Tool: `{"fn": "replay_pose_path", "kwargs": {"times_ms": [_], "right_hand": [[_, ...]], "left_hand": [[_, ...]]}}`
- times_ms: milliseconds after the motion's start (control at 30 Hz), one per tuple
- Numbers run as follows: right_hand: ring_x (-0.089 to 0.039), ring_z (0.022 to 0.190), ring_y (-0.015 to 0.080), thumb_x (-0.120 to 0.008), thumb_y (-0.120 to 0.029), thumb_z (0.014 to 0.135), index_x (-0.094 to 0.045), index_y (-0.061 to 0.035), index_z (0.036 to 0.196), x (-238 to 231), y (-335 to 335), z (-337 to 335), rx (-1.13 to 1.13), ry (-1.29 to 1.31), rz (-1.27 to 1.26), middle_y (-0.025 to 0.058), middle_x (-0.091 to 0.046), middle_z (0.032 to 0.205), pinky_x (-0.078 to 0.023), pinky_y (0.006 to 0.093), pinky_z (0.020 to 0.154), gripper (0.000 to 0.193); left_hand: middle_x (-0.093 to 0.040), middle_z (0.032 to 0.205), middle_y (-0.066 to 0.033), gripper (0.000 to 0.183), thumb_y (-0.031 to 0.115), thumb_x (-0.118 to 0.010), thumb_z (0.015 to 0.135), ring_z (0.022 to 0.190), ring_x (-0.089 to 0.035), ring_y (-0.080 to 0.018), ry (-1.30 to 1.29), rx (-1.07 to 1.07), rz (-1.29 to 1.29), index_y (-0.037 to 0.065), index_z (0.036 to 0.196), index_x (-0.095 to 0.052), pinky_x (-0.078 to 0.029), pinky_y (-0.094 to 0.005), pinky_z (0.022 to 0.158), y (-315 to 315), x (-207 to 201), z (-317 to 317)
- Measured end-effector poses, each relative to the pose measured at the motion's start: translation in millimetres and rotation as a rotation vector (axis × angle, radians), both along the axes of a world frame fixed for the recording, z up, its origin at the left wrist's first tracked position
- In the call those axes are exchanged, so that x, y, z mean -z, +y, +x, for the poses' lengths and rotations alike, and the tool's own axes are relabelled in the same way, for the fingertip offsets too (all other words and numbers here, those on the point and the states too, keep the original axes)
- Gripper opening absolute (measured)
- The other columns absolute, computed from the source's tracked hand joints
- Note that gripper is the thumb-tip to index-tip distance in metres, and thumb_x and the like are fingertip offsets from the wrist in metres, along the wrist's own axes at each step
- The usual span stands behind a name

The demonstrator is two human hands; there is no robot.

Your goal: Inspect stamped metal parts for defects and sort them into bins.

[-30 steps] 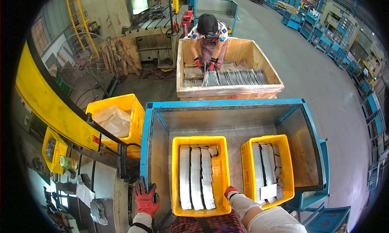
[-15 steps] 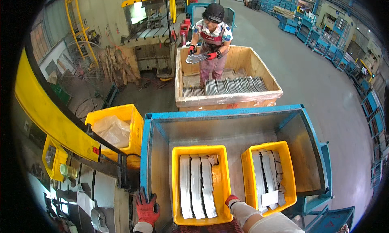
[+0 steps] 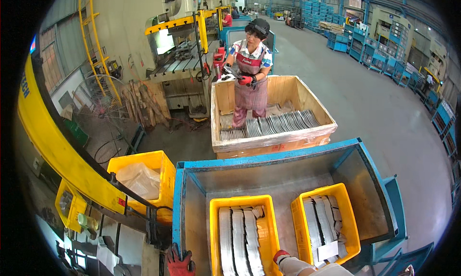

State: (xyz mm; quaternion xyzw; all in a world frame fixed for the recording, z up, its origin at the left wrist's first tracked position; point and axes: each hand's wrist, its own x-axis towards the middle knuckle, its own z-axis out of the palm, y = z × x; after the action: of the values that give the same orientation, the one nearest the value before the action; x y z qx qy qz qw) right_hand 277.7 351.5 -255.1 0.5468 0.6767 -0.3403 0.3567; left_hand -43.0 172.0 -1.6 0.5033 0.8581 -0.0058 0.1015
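My left hand (image 3: 180, 263), in a red glove, lies on the near left edge of a blue metal bin (image 3: 178, 213), fingers apart and nothing in them. My right hand (image 3: 280, 255), also red-gloved, is beside the right rim of a yellow crate (image 3: 272, 213); its fingers are mostly hidden, so its grip does not show. Rows of stacked silver metal parts (image 3: 238, 240) fill most of that crate. A second yellow crate (image 3: 353, 213) stands to the right in the bin, with similar parts (image 3: 319, 220) and a white paper sheet (image 3: 328, 250) on top.
Beyond the bin, a co-worker (image 3: 252, 60) stands in a wooden crate (image 3: 319, 91) of metal parts (image 3: 281, 124), holding a metal piece. At left are a yellow crate (image 3: 165, 172) with plastic sheeting, a yellow beam (image 3: 57, 136) and a fan (image 3: 103, 103). Blue racks (image 3: 384, 55) line the right.
My view has tipped upward, so the bin and crates sit lower. Both my hands stay in nearly the same places. The co-worker stands more upright, with the metal piece turned.
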Motion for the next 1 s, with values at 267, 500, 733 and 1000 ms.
{"fn": "replay_pose_path", "kwargs": {"times_ms": [267, 500, 733, 1000], "right_hand": [[-0.063, 0.09, 0.0273, -0.054, -0.024, 0.073, -0.068, -0.0125, 0.089, 48, -2, 10, -0.042, -0.048, 0.0, 0.0128, -0.064, 0.095, -0.05, 0.0379, 0.074, 0.024], [-0.065, 0.079, 0.0256, -0.056, -0.025, 0.072, -0.068, -0.0115, 0.08, 61, -8, 12, 0.03, -0.039, 0.094, 0.0125, -0.066, 0.084, -0.052, 0.0371, 0.066, 0.02], [-0.065, 0.08, 0.0256, -0.058, -0.026, 0.07, -0.068, -0.0105, 0.078, 67, -10, 16, 0.203, 0.005, 0.046, 0.0134, -0.066, 0.082, -0.052, 0.0368, 0.067, 0.02], [-0.062, 0.09, 0.0286, -0.053, -0.024, 0.074, -0.067, -0.0087, 0.089, 59, -8, 15, 0.067, -0.006, 0.038, 0.0168, -0.064, 0.094, -0.05, 0.0368, 0.075, 0.026]], "left_hand": [[-0.022, 0.14, -0.0232, 0.042, 0.033, -0.047, 0.082, 0.129, -0.021, -0.041, 0.039, 0.036, 0.015, 0.021, 0.121, -0.052, -0.019, -0.0479, 0.106, 5, 7, -2], [-0.023, 0.139, -0.025, 0.042, 0.032, -0.049, 0.081, 0.128, -0.022, -0.0418, 0.071, 0.097, 0.019, 0.02, 0.121, -0.052, -0.02, -0.0482, 0.105, -2, 18, -6], [-0.023, 0.139, -0.0254, 0.041, 0.031, -0.05, 0.081, 0.128, -0.022, -0.042, 0.074, 0.112, 0.004, 0.018, 0.12, -0.052, -0.018, -0.0474, 0.106, 0, 5, 0], [-0.029, 0.135, -0.0275, 0.041, 0.03, -0.048, 0.082, 0.126, -0.025, -0.0432, 0.038, 0.125, 0.09, 0.018, 0.12, -0.052, -0.018, -0.0476, 0.106, 1, 9, -2]]}}
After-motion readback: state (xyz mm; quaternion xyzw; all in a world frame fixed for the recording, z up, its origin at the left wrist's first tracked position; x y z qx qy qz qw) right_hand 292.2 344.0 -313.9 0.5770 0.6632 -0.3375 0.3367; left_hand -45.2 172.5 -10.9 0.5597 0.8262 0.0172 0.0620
